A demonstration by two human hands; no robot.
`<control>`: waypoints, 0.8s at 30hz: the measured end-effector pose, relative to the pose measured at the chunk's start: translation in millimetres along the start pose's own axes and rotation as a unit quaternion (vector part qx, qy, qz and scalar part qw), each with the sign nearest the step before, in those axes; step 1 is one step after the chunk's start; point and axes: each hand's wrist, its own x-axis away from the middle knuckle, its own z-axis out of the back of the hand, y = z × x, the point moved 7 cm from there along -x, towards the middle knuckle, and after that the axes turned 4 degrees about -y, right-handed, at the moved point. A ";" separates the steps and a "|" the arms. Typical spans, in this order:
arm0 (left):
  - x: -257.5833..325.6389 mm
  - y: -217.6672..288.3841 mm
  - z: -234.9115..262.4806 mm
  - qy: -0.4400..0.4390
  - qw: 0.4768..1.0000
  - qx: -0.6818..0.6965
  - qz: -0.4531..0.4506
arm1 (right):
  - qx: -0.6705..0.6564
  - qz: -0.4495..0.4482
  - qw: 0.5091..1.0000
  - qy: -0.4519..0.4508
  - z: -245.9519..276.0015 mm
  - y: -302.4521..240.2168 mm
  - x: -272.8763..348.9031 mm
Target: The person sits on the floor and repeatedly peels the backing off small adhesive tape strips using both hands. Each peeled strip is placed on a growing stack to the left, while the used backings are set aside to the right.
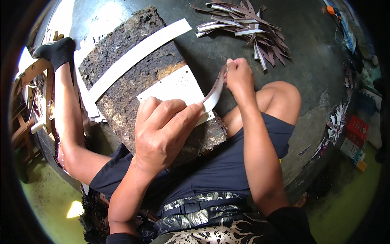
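My left hand (162,130) pinches the near end of a narrow brown and white strip (214,91). My right hand (239,75) grips the far end of that same strip and holds it up. Under my left hand lies a white perforated sheet (174,86) on a dark, rough slab (130,77). A long white strip (136,57) lies diagonally across the slab.
A heap of cut brown and white strips (243,28) lies on the dark floor at the top. My legs stretch out left and right of the slab, a black sock (57,51) on the left foot. Small boxes (355,138) and scraps sit at the right; a wooden frame (28,101) stands at the left.
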 end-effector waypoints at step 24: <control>-0.7 -1.0 -0.2 -0.002 1.000 -0.017 -0.004 | -0.571 0.053 0.793 -0.205 -1.6 -36.0 97.7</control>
